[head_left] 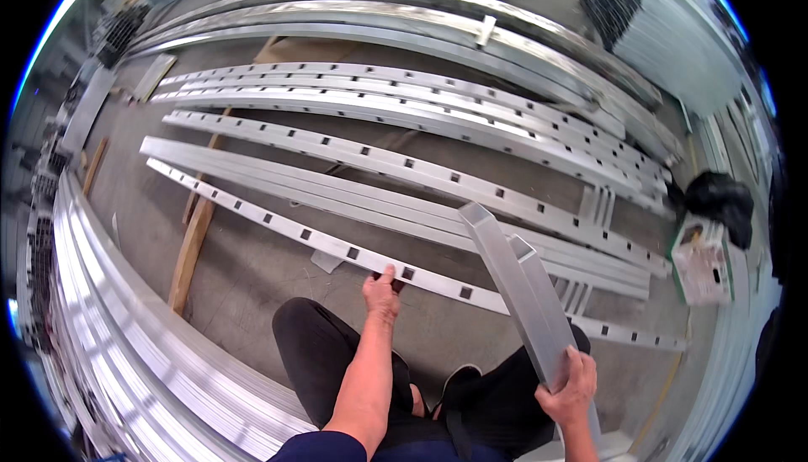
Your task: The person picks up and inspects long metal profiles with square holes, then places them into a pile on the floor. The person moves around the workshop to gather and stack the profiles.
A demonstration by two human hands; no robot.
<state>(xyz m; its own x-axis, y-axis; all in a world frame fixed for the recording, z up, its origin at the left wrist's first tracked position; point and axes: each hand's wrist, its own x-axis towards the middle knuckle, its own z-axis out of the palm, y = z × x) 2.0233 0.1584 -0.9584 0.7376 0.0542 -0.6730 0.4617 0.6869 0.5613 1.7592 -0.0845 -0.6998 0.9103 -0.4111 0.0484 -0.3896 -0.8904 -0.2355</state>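
My left hand is closed on the near edge of a long silver metal rail with a row of square holes. Its thumb lies on top beside one hole, while the other fingers are mostly hidden below. My right hand grips a pair of silver rectangular metal tubes, held slanting up and away over the rail. One hollow end of the tubes faces upward. Just beyond the rail lie long plain metal bars, and past them another punched rail.
More punched rails and shiny long profiles lie farther off. A stack of metal profiles fills the left side. Wooden battens rest on the floor. At right stand a printed box and a black bag.
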